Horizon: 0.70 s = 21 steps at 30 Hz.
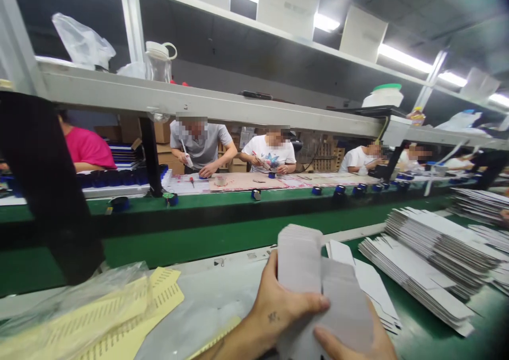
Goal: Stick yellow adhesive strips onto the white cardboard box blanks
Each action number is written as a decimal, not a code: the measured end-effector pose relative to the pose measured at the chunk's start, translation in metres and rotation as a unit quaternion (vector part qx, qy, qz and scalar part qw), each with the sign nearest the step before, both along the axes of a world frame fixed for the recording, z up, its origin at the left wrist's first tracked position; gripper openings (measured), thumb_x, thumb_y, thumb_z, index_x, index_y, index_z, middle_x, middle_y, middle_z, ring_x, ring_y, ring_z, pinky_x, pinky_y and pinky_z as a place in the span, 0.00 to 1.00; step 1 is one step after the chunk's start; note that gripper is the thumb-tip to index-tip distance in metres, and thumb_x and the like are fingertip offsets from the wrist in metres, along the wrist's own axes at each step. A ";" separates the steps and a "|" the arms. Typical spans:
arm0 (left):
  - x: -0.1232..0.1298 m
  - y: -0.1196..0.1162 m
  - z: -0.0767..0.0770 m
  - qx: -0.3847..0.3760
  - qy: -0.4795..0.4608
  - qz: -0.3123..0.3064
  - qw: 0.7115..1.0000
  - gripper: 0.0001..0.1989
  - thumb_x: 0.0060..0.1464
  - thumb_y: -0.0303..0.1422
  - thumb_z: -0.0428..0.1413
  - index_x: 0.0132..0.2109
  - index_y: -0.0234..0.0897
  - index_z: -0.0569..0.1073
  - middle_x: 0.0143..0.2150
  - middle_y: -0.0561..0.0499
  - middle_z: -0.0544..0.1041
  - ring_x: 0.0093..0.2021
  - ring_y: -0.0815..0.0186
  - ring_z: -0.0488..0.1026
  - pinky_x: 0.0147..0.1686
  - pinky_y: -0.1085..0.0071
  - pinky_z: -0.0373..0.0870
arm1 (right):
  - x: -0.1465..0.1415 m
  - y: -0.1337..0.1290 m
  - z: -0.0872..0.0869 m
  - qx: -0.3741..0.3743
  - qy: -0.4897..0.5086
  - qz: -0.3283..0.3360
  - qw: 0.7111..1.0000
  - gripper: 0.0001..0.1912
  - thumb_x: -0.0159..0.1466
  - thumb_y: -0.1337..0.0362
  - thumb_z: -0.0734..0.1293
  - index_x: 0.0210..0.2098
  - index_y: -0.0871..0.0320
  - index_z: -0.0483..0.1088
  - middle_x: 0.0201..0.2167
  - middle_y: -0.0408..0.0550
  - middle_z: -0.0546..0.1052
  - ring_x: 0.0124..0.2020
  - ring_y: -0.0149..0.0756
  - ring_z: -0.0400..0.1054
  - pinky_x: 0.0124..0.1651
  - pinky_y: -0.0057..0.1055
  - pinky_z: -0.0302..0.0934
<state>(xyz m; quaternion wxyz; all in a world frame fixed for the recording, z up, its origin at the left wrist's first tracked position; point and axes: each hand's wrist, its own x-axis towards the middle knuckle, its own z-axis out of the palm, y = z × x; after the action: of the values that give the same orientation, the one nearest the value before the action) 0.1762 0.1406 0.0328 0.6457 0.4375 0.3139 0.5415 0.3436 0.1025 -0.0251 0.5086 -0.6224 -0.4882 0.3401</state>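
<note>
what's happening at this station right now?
A person at a packing line holds a flat white carton blank in both hands: the left hand wraps its near edge, and the right hand supports it from below. Stacks of flat blanks lie on the green table to the right, and yellow printed sheets lie to the left under clear plastic. Across the conveyor, other people work on small blue items.
</note>
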 end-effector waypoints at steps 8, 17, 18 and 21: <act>-0.058 -0.028 0.011 -0.161 -0.128 0.102 0.973 0.37 0.47 0.37 0.67 0.61 0.42 0.61 0.54 0.44 0.77 0.52 0.51 0.74 0.45 0.61 0.75 | -0.041 0.087 0.117 -0.027 -0.093 0.447 0.889 0.48 0.43 0.60 0.80 0.61 0.54 0.62 0.59 0.49 0.72 0.55 0.49 0.69 0.54 0.38 0.66; -0.119 -0.035 0.002 -0.184 -0.119 0.245 0.944 0.29 0.53 0.37 0.62 0.60 0.44 0.63 0.53 0.44 0.76 0.44 0.57 0.75 0.39 0.66 0.73 | -0.121 0.121 0.114 -0.063 -0.038 0.564 0.822 0.42 0.43 0.63 0.80 0.57 0.54 0.66 0.50 0.47 0.77 0.50 0.44 0.72 0.49 0.35 0.68; -0.121 -0.037 0.003 -0.182 -0.118 0.239 0.946 0.29 0.54 0.36 0.62 0.60 0.45 0.62 0.54 0.45 0.76 0.45 0.56 0.75 0.39 0.64 0.73 | -0.125 0.121 0.113 -0.073 -0.028 0.565 0.821 0.41 0.44 0.62 0.80 0.56 0.54 0.66 0.50 0.47 0.77 0.50 0.44 0.72 0.49 0.36 0.69; -0.122 -0.039 0.001 -0.190 -0.132 0.224 0.947 0.33 0.53 0.35 0.62 0.63 0.49 0.58 0.54 0.44 0.75 0.46 0.53 0.75 0.39 0.60 0.73 | -0.134 0.123 0.109 -0.119 -0.013 0.563 0.818 0.38 0.42 0.62 0.80 0.51 0.58 0.69 0.47 0.49 0.79 0.48 0.46 0.73 0.47 0.37 0.70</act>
<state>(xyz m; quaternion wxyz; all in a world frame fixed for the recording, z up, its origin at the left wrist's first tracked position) 0.0540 0.1012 0.0334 0.6141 0.1499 0.4130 0.6557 0.2096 0.2256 0.0843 0.1443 -0.2985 -0.7159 0.6144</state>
